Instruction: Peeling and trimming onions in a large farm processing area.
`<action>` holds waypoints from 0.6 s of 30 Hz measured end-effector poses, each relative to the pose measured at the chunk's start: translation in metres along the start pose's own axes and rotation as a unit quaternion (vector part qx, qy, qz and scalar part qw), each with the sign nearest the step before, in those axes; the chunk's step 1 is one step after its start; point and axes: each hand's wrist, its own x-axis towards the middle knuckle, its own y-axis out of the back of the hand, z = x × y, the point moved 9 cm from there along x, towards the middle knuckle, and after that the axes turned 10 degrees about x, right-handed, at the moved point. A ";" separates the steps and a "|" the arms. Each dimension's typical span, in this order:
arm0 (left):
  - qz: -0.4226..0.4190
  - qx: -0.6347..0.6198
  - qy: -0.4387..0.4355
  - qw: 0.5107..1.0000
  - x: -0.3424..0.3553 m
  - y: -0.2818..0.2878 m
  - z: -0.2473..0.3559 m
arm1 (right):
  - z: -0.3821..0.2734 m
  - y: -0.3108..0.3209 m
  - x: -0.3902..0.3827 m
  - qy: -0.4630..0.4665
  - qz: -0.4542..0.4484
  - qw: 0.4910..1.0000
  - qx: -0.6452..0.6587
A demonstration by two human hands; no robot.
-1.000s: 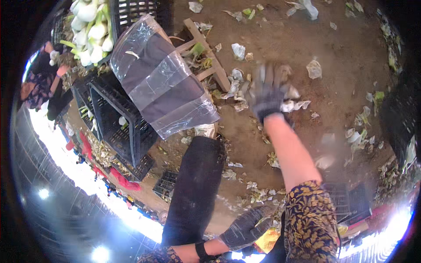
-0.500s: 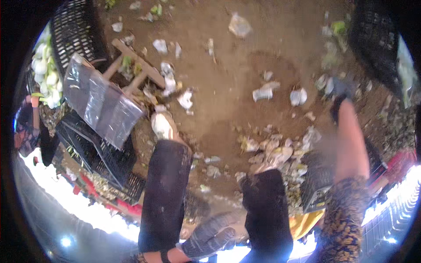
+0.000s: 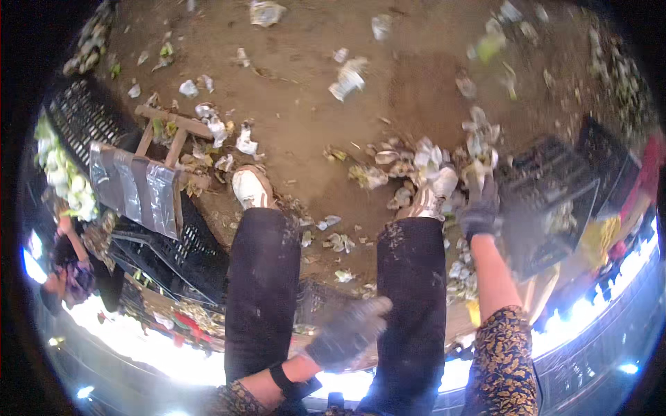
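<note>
I look straight down at my legs in black trousers and my white shoes (image 3: 251,187) on a dirt floor. My left hand (image 3: 347,331), in a grey glove, hangs blurred in front of my thighs with loosely curled fingers and nothing in it. In a dark glove, my right hand (image 3: 479,213) is stretched out beside my right shoe. It is at the near corner of a black plastic crate (image 3: 555,201). Blur hides whether its fingers grip the crate's edge or a pale leaf scrap.
Leaf scraps and paper litter (image 3: 416,163) cover the dirt. At left stand a wooden frame with a clear plastic sheet (image 3: 135,187), stacked black crates (image 3: 184,256) and a crate of white-green vegetables (image 3: 62,173). Another person (image 3: 69,260) bends at far left.
The view has swung so both my legs are in the middle. My right hand dropped from out over the dirt to the black crate at right. My left hand rose into view.
</note>
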 end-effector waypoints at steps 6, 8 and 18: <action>0.023 0.193 -0.086 0.977 -0.009 0.001 -0.001 | -0.009 0.026 0.080 0.044 0.143 0.987 0.061; 0.008 0.096 -0.057 0.994 -0.014 -0.012 -0.012 | 0.003 -0.018 0.102 0.029 0.121 0.991 0.046; -0.053 0.003 0.097 0.994 -0.020 -0.094 -0.097 | 0.189 -0.152 -0.136 -0.182 -0.034 0.980 0.079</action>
